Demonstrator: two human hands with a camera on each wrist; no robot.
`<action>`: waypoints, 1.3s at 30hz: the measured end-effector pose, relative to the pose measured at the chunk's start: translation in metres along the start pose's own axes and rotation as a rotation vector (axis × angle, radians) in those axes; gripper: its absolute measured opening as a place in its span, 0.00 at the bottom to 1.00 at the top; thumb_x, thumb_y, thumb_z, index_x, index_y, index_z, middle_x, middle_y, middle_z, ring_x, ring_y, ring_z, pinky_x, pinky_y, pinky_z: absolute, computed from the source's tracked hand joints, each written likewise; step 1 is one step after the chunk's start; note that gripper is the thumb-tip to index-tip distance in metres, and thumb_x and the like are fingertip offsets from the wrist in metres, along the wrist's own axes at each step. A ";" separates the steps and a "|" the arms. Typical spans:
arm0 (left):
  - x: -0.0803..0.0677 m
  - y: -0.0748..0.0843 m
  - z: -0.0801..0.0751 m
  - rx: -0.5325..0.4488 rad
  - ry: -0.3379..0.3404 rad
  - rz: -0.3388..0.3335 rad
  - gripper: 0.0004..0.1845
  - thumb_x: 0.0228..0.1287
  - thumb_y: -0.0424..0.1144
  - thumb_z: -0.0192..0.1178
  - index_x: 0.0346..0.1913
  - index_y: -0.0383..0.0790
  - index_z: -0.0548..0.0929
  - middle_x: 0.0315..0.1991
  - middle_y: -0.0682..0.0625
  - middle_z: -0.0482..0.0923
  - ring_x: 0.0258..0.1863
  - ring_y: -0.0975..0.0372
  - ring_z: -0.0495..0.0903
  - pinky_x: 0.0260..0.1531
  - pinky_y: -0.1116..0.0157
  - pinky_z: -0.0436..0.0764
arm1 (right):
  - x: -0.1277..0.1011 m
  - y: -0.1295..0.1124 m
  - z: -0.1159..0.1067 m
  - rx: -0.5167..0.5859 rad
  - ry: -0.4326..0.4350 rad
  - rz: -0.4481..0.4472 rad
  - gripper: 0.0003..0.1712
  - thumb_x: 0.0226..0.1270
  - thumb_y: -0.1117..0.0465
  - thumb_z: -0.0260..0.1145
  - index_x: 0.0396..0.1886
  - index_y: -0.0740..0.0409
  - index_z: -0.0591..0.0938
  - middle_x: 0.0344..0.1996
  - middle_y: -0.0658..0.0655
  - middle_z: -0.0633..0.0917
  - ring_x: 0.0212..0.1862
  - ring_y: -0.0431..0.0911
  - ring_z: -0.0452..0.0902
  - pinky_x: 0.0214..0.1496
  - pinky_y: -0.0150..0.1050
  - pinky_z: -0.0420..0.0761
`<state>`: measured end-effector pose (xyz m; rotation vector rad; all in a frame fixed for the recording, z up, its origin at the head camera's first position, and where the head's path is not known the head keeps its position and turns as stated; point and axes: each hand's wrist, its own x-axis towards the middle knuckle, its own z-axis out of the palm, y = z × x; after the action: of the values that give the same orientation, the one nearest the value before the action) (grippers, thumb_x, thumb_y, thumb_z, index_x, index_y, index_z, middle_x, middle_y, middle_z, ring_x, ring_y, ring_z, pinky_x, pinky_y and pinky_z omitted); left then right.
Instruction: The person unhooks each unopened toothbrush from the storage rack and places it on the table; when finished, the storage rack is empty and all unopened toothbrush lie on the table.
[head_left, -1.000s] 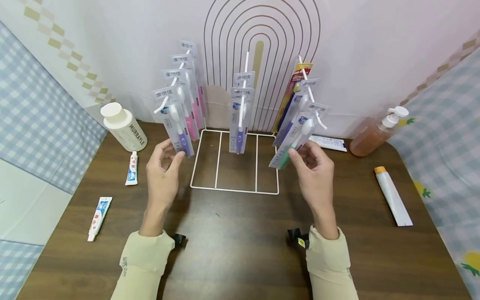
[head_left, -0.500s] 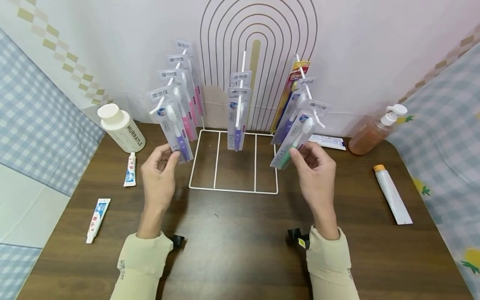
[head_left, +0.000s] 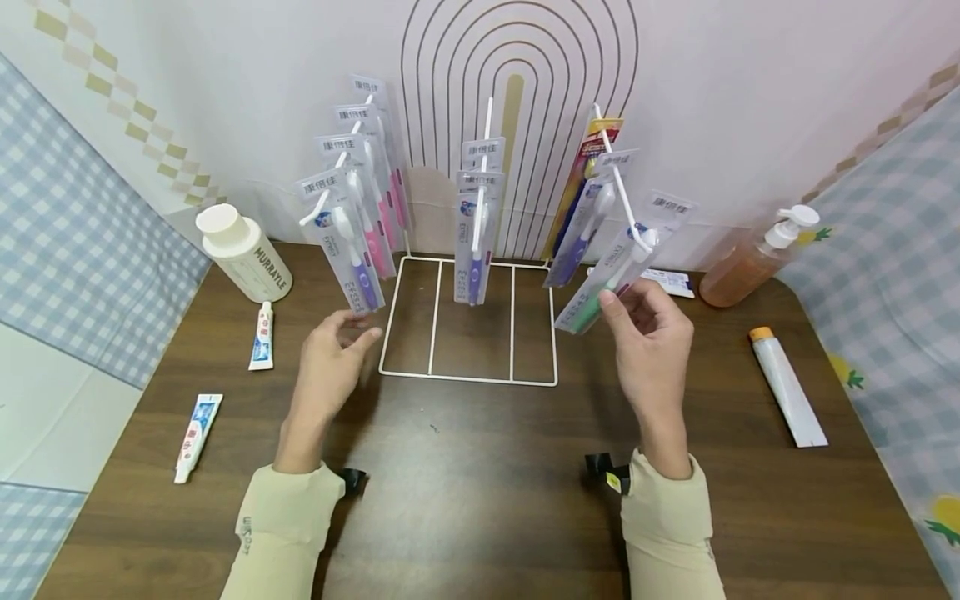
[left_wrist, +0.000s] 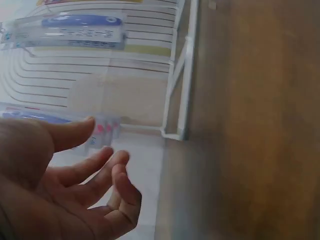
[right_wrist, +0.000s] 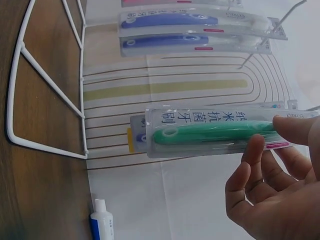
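My right hand (head_left: pixel 655 340) pinches a packaged green toothbrush (head_left: pixel 622 268) between thumb and fingers. The pack tilts to the right, and the tip of the right-hand hook (head_left: pixel 627 205) overlaps it in the head view. In the right wrist view the green handle (right_wrist: pixel 210 131) lies sideways behind clear plastic. My left hand (head_left: pixel 332 358) holds nothing; its thumb and fingers are apart just below a packaged purple toothbrush (head_left: pixel 352 250) on the left hook (head_left: pixel 316 207). The left wrist view shows the same loosely bent fingers (left_wrist: pixel 127 192) beside the hanging packs.
More packaged toothbrushes hang on the middle hook (head_left: pixel 480 218) and behind on both side hooks. The white wire rack base (head_left: pixel 468 380) lies on the wooden table (head_left: pixel 480 508). Around it are a white bottle (head_left: pixel 247 260), several toothpaste tubes (head_left: pixel 787 387) and a pump bottle (head_left: pixel 746 268).
My left hand has let go of the purple toothbrush pack and dropped slightly toward me. My right hand has moved right, carrying the green toothbrush pack toward the hook's tip.
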<state>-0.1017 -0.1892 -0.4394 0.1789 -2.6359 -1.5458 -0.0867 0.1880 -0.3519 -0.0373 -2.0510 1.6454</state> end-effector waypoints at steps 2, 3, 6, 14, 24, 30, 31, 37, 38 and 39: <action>0.007 -0.021 0.004 0.075 -0.078 -0.002 0.26 0.81 0.47 0.73 0.70 0.32 0.86 0.61 0.36 0.91 0.47 0.53 0.91 0.46 0.60 0.87 | 0.001 0.001 -0.002 0.009 0.011 0.006 0.10 0.80 0.68 0.74 0.47 0.76 0.88 0.28 0.37 0.83 0.29 0.32 0.75 0.35 0.26 0.77; 0.010 -0.031 0.007 0.110 -0.114 -0.007 0.28 0.80 0.49 0.74 0.70 0.34 0.86 0.62 0.38 0.91 0.49 0.52 0.91 0.50 0.58 0.87 | 0.002 0.001 -0.003 0.008 0.015 0.009 0.07 0.80 0.69 0.73 0.45 0.73 0.89 0.28 0.38 0.83 0.29 0.32 0.76 0.35 0.26 0.77; 0.014 -0.047 0.011 0.212 -0.202 -0.026 0.31 0.78 0.52 0.75 0.73 0.37 0.85 0.65 0.41 0.87 0.55 0.51 0.88 0.59 0.51 0.86 | 0.003 0.002 -0.006 0.012 0.026 0.024 0.03 0.81 0.69 0.72 0.44 0.66 0.90 0.28 0.39 0.84 0.30 0.33 0.79 0.36 0.26 0.79; 0.007 -0.042 0.010 0.280 -0.299 -0.043 0.42 0.68 0.47 0.82 0.79 0.33 0.79 0.69 0.36 0.77 0.60 0.45 0.83 0.63 0.46 0.84 | 0.005 0.010 -0.011 -0.033 0.030 0.146 0.09 0.82 0.67 0.71 0.53 0.71 0.90 0.31 0.33 0.87 0.31 0.31 0.79 0.37 0.24 0.79; -0.002 -0.025 0.008 0.293 -0.309 -0.028 0.46 0.65 0.40 0.83 0.83 0.32 0.76 0.70 0.35 0.75 0.59 0.45 0.80 0.63 0.48 0.81 | 0.012 0.041 -0.018 -0.339 -0.238 0.372 0.19 0.85 0.60 0.70 0.64 0.69 0.89 0.45 0.64 0.93 0.35 0.34 0.81 0.37 0.27 0.80; 0.000 -0.030 0.008 0.316 -0.295 -0.010 0.46 0.64 0.39 0.84 0.84 0.36 0.76 0.69 0.37 0.76 0.58 0.46 0.82 0.58 0.53 0.80 | 0.012 0.063 -0.019 -0.429 -0.366 0.451 0.21 0.86 0.59 0.68 0.65 0.70 0.89 0.43 0.62 0.93 0.36 0.40 0.79 0.38 0.32 0.77; 0.000 -0.031 0.008 0.318 -0.293 -0.006 0.46 0.64 0.39 0.84 0.84 0.37 0.76 0.69 0.38 0.76 0.58 0.46 0.82 0.58 0.53 0.80 | 0.012 0.066 -0.019 -0.437 -0.379 0.461 0.21 0.86 0.59 0.68 0.65 0.71 0.89 0.43 0.62 0.92 0.37 0.40 0.79 0.39 0.32 0.77; 0.001 -0.034 0.009 0.322 -0.290 0.005 0.47 0.64 0.40 0.84 0.84 0.37 0.76 0.69 0.38 0.77 0.57 0.46 0.84 0.57 0.55 0.80 | 0.011 0.076 -0.016 -0.458 -0.442 0.520 0.25 0.88 0.57 0.66 0.71 0.71 0.86 0.50 0.64 0.91 0.41 0.42 0.80 0.44 0.33 0.78; 0.001 -0.035 0.009 0.322 -0.289 0.006 0.46 0.65 0.40 0.84 0.84 0.37 0.76 0.69 0.38 0.77 0.57 0.46 0.84 0.56 0.55 0.80 | 0.010 0.077 -0.015 -0.460 -0.449 0.532 0.25 0.89 0.57 0.66 0.72 0.71 0.85 0.51 0.65 0.91 0.42 0.42 0.80 0.44 0.33 0.78; 0.002 -0.035 0.010 0.323 -0.288 0.006 0.46 0.65 0.40 0.84 0.84 0.37 0.76 0.69 0.38 0.77 0.57 0.46 0.84 0.56 0.55 0.80 | 0.010 0.078 -0.014 -0.464 -0.453 0.543 0.26 0.89 0.57 0.66 0.73 0.71 0.84 0.53 0.65 0.91 0.42 0.42 0.80 0.44 0.33 0.79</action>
<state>-0.1024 -0.1981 -0.4746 -0.0374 -3.0953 -1.2124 -0.1119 0.2251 -0.4178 -0.4525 -2.9384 1.5154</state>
